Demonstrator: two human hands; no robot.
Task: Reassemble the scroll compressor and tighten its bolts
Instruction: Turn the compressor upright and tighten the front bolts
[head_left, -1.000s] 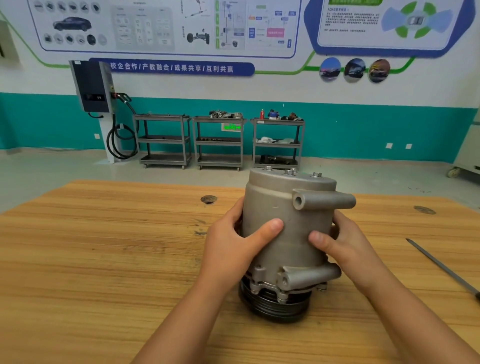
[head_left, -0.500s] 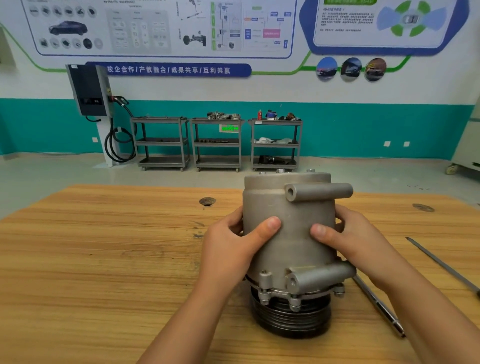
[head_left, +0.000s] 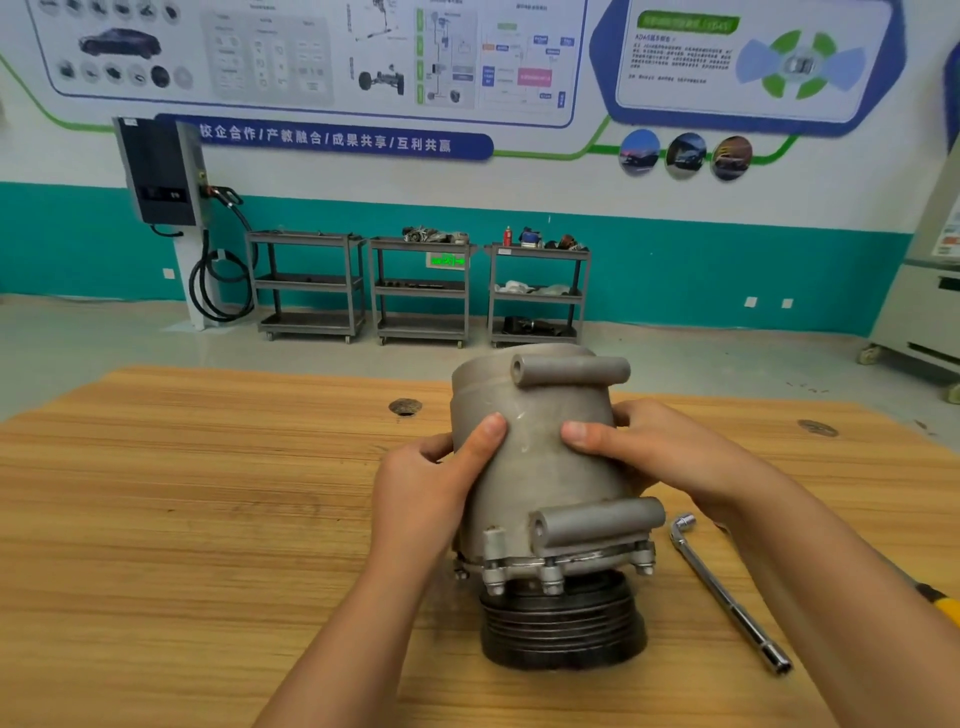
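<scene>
Grey metal compressor (head_left: 545, 467), gripped by my left hand (head_left: 431, 488) and right hand (head_left: 660, 447), could tip onto the table's near edge.

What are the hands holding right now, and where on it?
Both hands hold the compressor by its grey cylindrical housing: left hand on its left side, right hand on its right, thumbs across the front.

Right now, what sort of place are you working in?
Probably an automotive training workshop: car-system posters cover the wall, an EV charger stands beside three parts carts, and the compressor sits on a wooden workbench.
</scene>
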